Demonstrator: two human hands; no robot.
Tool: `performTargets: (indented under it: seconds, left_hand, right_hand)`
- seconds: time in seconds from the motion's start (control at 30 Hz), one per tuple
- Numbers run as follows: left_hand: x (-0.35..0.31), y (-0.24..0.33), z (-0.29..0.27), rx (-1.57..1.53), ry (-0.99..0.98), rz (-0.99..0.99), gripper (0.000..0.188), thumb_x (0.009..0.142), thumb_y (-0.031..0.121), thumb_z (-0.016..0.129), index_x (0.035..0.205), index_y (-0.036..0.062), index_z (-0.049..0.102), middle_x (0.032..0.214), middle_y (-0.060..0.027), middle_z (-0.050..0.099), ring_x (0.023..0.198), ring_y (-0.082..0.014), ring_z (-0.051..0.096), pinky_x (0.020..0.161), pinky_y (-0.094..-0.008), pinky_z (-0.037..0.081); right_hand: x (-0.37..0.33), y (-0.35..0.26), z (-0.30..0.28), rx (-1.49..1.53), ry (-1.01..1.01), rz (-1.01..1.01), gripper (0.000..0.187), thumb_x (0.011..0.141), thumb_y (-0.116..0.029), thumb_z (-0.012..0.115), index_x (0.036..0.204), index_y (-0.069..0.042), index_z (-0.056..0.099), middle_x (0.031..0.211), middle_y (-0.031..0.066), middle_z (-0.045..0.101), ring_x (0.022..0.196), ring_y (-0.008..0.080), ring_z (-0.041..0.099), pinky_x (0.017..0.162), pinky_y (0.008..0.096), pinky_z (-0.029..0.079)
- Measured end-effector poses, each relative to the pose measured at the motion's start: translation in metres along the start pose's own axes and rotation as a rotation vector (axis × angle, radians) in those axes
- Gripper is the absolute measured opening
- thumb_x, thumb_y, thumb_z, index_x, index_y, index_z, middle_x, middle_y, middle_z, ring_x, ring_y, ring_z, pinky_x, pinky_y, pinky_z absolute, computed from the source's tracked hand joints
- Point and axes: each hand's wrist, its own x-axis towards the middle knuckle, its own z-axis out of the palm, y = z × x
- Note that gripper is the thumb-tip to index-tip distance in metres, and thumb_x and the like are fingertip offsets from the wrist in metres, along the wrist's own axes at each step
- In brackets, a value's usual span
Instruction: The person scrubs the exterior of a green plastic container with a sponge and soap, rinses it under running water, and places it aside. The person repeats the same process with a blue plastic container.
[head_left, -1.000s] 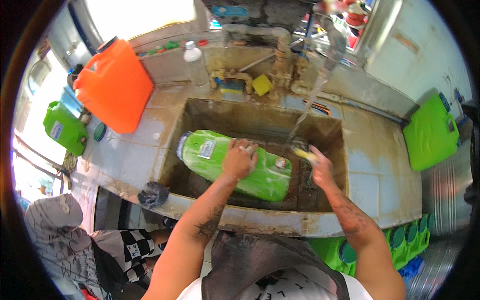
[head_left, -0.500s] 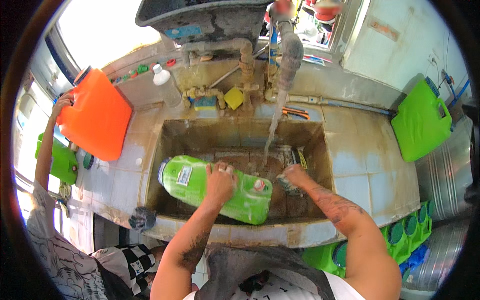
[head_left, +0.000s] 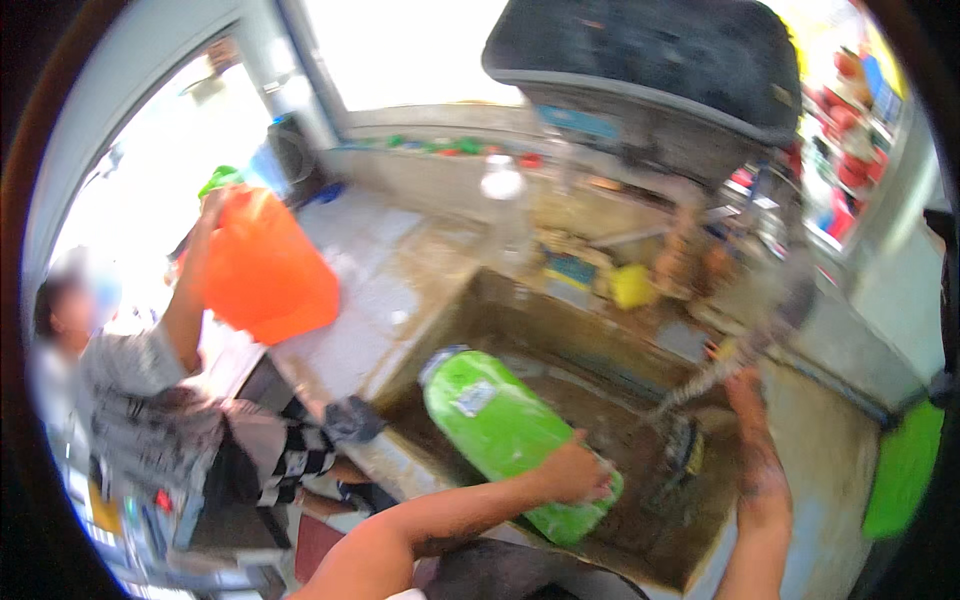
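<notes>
A soapy green jug [head_left: 500, 420] lies tilted in the tiled sink [head_left: 640, 545], its dark cap toward the left. My left hand [head_left: 575, 472] is closed on it near its lower right end. Beyond the sink's far right edge, my right hand [head_left: 742, 385] reaches to the ledge, close to an orange item [head_left: 713, 351]. The running water [head_left: 705, 375] passes in front of this hand, and blur hides its fingers. A dark scrubber-like thing with a yellow part [head_left: 685, 450] lies on the sink floor, partly under splashing water.
At left a co-worker [head_left: 140, 370] holds an orange jug [head_left: 268, 265] over the counter. A dark cloth [head_left: 353, 418] sits on the near left rim. Behind the sink are a clear bottle [head_left: 508, 215], sponges [head_left: 570, 272] and pipes. A green jug [head_left: 905, 470] stands far right.
The view has turned left. My right hand has moved from inside the sink to the far ledge. My left hand stays on the green jug. The co-worker's orange jug has shifted along the counter.
</notes>
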Motion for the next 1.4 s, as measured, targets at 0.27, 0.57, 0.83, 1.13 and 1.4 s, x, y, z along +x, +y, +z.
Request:
performTargets:
  seconds: [0.27,0.57,0.83,1.13,1.4]
  left_hand:
    - [0.008,-0.003,-0.002,0.014,-0.142,-0.045,0.031,0.089,0.034,0.058,0.095,0.0063,0.071,0.084,-0.0164,0.071,0.082,-0.0352,0.071,0.095,-0.0566,0.045]
    - [0.113,-0.070,0.009,-0.022,0.110,-0.101,0.022,0.087,0.027,0.063,0.087,0.0070,0.071,0.090,-0.0159,0.073,0.085,-0.0366,0.071,0.073,-0.0481,0.056]
    - [0.142,-0.028,0.015,-0.184,0.333,0.015,0.020,0.079,0.026,0.070,0.084,0.0066,0.071,0.088,-0.0173,0.072,0.082,-0.0360,0.071,0.072,-0.0482,0.057]
    - [0.160,-0.006,-0.022,-0.154,0.034,-0.060,0.025,0.069,0.018,0.072,0.089,0.0044,0.077,0.082,-0.0181,0.073,0.080,-0.0292,0.073,0.076,-0.0450,0.059]
    - [0.156,-0.108,-0.011,-0.155,-0.242,-0.034,0.022,0.075,0.029,0.071,0.075,0.0072,0.075,0.070,-0.0108,0.070,0.064,-0.0226,0.069,0.061,-0.0385,0.057]
  right_hand:
    - [-0.001,0.005,-0.125,0.635,0.013,0.199,0.060,0.089,-0.033,0.068,0.137,-0.001,0.053,0.152,0.0256,0.037,0.138,0.0385,0.041,0.105,0.0546,0.043]
    - [-0.058,-0.042,-0.429,2.752,-0.026,0.153,0.013,0.093,-0.016,0.067,0.098,-0.007,0.060,0.074,-0.0003,0.057,0.057,0.0121,0.054,0.049,0.0279,0.045]
    - [-0.097,-0.069,-0.363,1.837,0.440,0.535,0.039,0.094,-0.032,0.070,0.114,0.001,0.060,0.095,0.0067,0.058,0.085,0.0186,0.055,0.077,0.0361,0.046]
    - [-0.160,-0.096,-0.380,2.249,0.019,0.750,0.088,0.081,-0.039,0.083,0.148,0.002,0.043,0.137,0.0157,0.054,0.122,0.0256,0.054,0.103,0.0386,0.043]
    - [-0.095,-0.149,-0.390,2.201,0.001,0.785,0.108,0.064,-0.063,0.087,0.142,0.001,0.050,0.130,0.0223,0.061,0.118,0.0293,0.061,0.099,0.0418,0.048]
